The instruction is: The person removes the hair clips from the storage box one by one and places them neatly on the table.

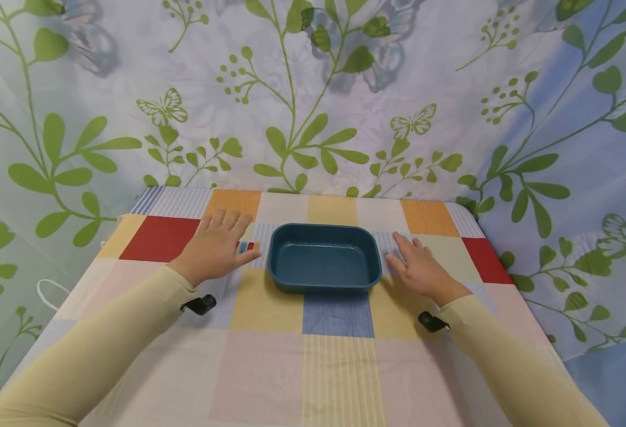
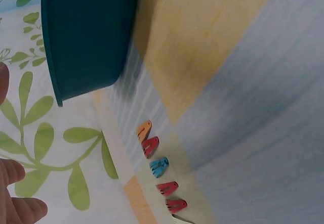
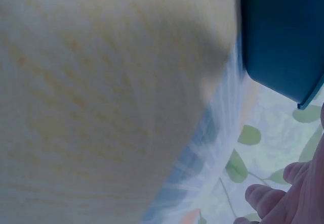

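An empty dark teal rectangular tray (image 1: 323, 261) with rounded corners stands on the table between both hands. My left hand (image 1: 214, 246) is to its left, fingers spread and straight, thumb pointing toward the tray's side. The right hand (image 1: 420, 270) is held just right of the tray, its fingers loosely extended toward the rim; nothing is in it. Small snap hair clips (image 2: 163, 188) in red, blue and orange lie in a row beside the tray in the left wrist view. In the head view the left hand hides most of these clips (image 1: 250, 246).
A patchwork tablecloth (image 1: 270, 373) covers the table. Behind and at the sides hang leaf-patterned curtains (image 1: 313, 89). A white cable loop (image 1: 48, 293) shows off the table's left edge. Each wrist wears a small black camera, one on the left sleeve (image 1: 131, 326).
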The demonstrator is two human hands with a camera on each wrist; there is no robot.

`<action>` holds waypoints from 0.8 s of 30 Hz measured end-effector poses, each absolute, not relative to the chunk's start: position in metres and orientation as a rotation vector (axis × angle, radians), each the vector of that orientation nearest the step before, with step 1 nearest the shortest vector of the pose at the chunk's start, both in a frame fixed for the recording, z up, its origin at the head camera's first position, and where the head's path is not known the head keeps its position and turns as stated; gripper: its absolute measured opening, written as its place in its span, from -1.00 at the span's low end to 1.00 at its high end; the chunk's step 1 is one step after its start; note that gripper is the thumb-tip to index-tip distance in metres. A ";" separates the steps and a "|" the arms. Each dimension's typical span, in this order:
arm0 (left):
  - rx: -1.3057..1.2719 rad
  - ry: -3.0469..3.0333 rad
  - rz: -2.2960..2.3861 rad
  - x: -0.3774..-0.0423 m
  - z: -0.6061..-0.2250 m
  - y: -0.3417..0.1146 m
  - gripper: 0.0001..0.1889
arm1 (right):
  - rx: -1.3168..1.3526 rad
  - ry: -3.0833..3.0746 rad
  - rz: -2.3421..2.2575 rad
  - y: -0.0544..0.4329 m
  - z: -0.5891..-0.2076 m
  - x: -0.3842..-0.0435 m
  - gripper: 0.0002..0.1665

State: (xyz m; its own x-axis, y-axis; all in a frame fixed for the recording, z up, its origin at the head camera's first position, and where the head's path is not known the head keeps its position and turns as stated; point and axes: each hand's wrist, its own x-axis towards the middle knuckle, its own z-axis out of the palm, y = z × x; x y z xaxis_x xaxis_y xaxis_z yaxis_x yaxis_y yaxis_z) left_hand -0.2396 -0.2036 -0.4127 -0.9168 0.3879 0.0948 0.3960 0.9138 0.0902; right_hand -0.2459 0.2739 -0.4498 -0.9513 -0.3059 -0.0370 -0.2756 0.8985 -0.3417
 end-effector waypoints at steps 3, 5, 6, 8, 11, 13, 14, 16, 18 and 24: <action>-0.609 -3.016 -0.148 -0.239 -0.411 -0.202 -0.02 | -0.471 2.992 -0.484 0.273 -0.449 -0.246 -0.15; -0.608 -3.023 -0.151 -0.238 -0.410 -0.200 -0.03 | -0.474 2.999 -0.469 0.273 -0.447 -0.247 -0.15; -0.607 -3.025 -0.150 -0.238 -0.410 -0.200 -0.03 | -0.475 3.000 -0.461 0.273 -0.447 -0.247 -0.14; -0.605 -3.027 -0.154 -0.237 -0.409 -0.199 -0.04 | -0.474 3.004 -0.447 0.273 -0.445 -0.246 -0.13; -0.591 -3.036 -0.156 -0.237 -0.408 -0.196 -0.04 | -0.458 3.001 -0.428 0.271 -0.440 -0.246 -0.11; -0.587 -3.044 -0.159 -0.237 -0.407 -0.194 -0.03 | -0.436 2.999 -0.410 0.270 -0.437 -0.247 -0.10; -0.587 -3.048 -0.163 -0.237 -0.408 -0.192 -0.02 | -0.422 2.996 -0.408 0.269 -0.436 -0.247 -0.09; -0.595 -3.049 -0.178 -0.237 -0.408 -0.189 -0.01 | -0.401 2.996 -0.400 0.265 -0.433 -0.247 -0.07; -0.612 -3.042 -0.206 -0.236 -0.408 -0.184 -0.01 | -0.385 2.996 -0.379 0.262 -0.431 -0.246 -0.06; -0.628 -3.049 -0.221 -0.233 -0.405 -0.167 -0.01 | -0.398 2.996 -0.357 0.251 -0.424 -0.243 -0.07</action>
